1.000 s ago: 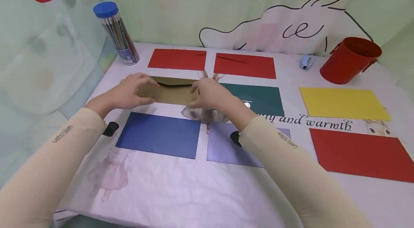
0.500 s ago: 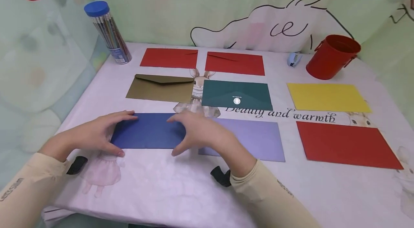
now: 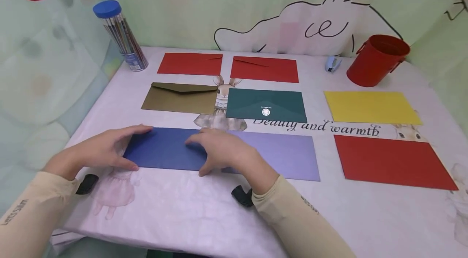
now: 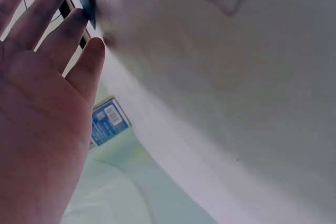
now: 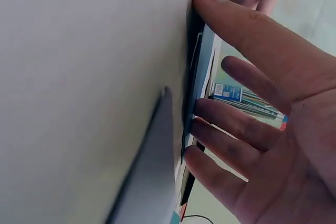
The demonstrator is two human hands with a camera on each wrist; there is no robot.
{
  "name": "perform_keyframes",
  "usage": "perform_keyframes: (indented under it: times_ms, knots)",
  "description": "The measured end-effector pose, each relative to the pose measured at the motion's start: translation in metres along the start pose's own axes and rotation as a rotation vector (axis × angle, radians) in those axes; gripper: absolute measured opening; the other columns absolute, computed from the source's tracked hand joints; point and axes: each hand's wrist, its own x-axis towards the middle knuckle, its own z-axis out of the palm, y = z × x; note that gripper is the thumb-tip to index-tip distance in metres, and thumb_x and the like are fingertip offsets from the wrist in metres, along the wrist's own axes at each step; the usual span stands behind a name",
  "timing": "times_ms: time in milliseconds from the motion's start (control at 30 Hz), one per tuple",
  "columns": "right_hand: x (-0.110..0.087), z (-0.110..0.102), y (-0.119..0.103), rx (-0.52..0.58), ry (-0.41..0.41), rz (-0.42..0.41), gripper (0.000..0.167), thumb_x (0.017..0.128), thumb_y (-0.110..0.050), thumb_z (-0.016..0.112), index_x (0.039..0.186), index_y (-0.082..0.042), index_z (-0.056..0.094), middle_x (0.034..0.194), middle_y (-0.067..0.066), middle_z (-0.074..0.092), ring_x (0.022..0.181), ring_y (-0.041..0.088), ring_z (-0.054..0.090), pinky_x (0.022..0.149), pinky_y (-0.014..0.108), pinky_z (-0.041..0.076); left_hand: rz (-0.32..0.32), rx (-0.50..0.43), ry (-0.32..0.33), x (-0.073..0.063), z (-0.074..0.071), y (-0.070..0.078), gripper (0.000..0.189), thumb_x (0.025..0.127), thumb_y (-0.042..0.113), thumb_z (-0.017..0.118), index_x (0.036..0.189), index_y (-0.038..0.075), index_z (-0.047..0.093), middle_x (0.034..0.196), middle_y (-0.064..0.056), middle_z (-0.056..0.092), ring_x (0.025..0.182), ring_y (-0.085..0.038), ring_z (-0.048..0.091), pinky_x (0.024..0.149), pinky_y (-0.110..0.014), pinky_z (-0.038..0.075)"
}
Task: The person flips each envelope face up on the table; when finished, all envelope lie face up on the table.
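A blue envelope [image 3: 164, 150] lies on the table before the person. The left hand [image 3: 104, 148] is at its left end, fingers extended toward the far corner and thumb toward the near corner. At the right end is the right hand [image 3: 226, 150], with its thumb by the near edge and fingers toward the far edge. The right wrist view shows the right fingertips [image 5: 195, 156] against the envelope's rim, the palm away from it. A lavender envelope [image 3: 281, 154] lies to the right, partly behind the right hand. The left wrist view shows an outspread left hand [image 4: 47, 87].
Behind lie a gold envelope [image 3: 179, 99], a dark green envelope [image 3: 267, 101] and red envelopes [image 3: 190, 64]. On the right are a yellow envelope [image 3: 371, 107] and a red one [image 3: 395, 162]. A pencil tub [image 3: 126, 38], a light blue stapler [image 3: 332, 64] and a red bucket [image 3: 376, 63] stand at the back.
Both hands have left the gold envelope and come nearer to the blue one. Over the last half second, the blue envelope's right end has shifted slightly; the hands barely move.
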Motion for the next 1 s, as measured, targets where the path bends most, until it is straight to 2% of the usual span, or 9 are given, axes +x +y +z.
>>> perform_keyframes:
  times_ms: [67, 167, 367, 533, 667, 867, 1000]
  knots:
    - [0.0, -0.001, 0.001, -0.006, -0.002, -0.017, 0.078, 0.079, -0.031, 0.088, 0.148, -0.025, 0.052, 0.15, 0.002, 0.048, 0.139, 0.02, 0.041, 0.107, 0.036, 0.04, 0.012, 0.006, 0.009, 0.0, 0.0, -0.001, 0.094, 0.072, 0.041, 0.091, 0.152, 0.022, 0.045, 0.149, -0.005, 0.051, 0.137, 0.008, 0.03, 0.104, -0.005, 0.018]
    - [0.001, -0.001, 0.001, 0.0, -0.004, -0.03, 0.08, 0.08, -0.032, 0.087, 0.15, -0.025, 0.049, 0.15, 0.002, 0.048, 0.138, 0.019, 0.043, 0.107, 0.035, 0.04, 0.034, 0.009, 0.028, -0.002, -0.001, -0.003, 0.093, 0.073, 0.037, 0.092, 0.153, 0.023, 0.045, 0.143, -0.002, 0.058, 0.134, 0.011, 0.033, 0.103, -0.005, 0.021]
    - [0.003, -0.002, 0.003, 0.062, -0.007, -0.064, 0.085, 0.081, -0.03, 0.084, 0.155, -0.024, 0.042, 0.147, 0.003, 0.049, 0.132, 0.017, 0.047, 0.103, 0.032, 0.042, 0.034, 0.001, 0.062, -0.007, -0.004, -0.002, 0.094, 0.074, 0.029, 0.092, 0.154, 0.023, 0.043, 0.124, 0.007, 0.07, 0.128, 0.003, 0.049, 0.099, -0.007, 0.028]
    - [0.002, -0.006, 0.009, 0.18, 0.019, -0.131, 0.087, 0.08, -0.021, 0.082, 0.156, -0.022, 0.039, 0.141, 0.003, 0.055, 0.121, 0.015, 0.054, 0.098, 0.029, 0.044, 0.041, -0.079, 0.093, -0.007, -0.007, 0.001, 0.099, 0.072, 0.016, 0.093, 0.156, 0.016, 0.039, 0.113, 0.005, 0.074, 0.124, -0.002, 0.056, 0.1, -0.009, 0.027]
    - [0.0, -0.009, 0.011, 0.227, 0.037, -0.145, 0.086, 0.082, -0.022, 0.081, 0.157, -0.025, 0.038, 0.135, 0.004, 0.059, 0.118, 0.012, 0.057, 0.093, 0.029, 0.047, 0.063, -0.177, 0.117, -0.006, -0.015, 0.001, 0.102, 0.073, 0.002, 0.09, 0.158, 0.012, 0.035, 0.106, -0.002, 0.076, 0.123, -0.005, 0.058, 0.101, -0.013, 0.027]
    - [-0.002, -0.014, 0.014, 0.292, 0.073, -0.152, 0.083, 0.084, -0.028, 0.077, 0.156, -0.034, 0.037, 0.118, -0.002, 0.065, 0.107, 0.005, 0.059, 0.087, 0.03, 0.049, 0.187, -0.387, 0.167, 0.001, -0.024, -0.01, 0.097, 0.075, -0.023, 0.073, 0.158, 0.004, 0.029, 0.102, -0.015, 0.075, 0.116, -0.012, 0.064, 0.098, -0.018, 0.035]
    - [-0.002, -0.014, 0.016, 0.31, 0.095, -0.182, 0.081, 0.086, -0.028, 0.076, 0.157, -0.033, 0.036, 0.114, -0.003, 0.068, 0.104, 0.003, 0.061, 0.086, 0.029, 0.049, 0.273, -0.578, 0.205, 0.008, -0.02, -0.018, 0.094, 0.074, -0.032, 0.062, 0.157, -0.002, 0.027, 0.099, -0.016, 0.075, 0.114, -0.017, 0.065, 0.102, -0.021, 0.037]
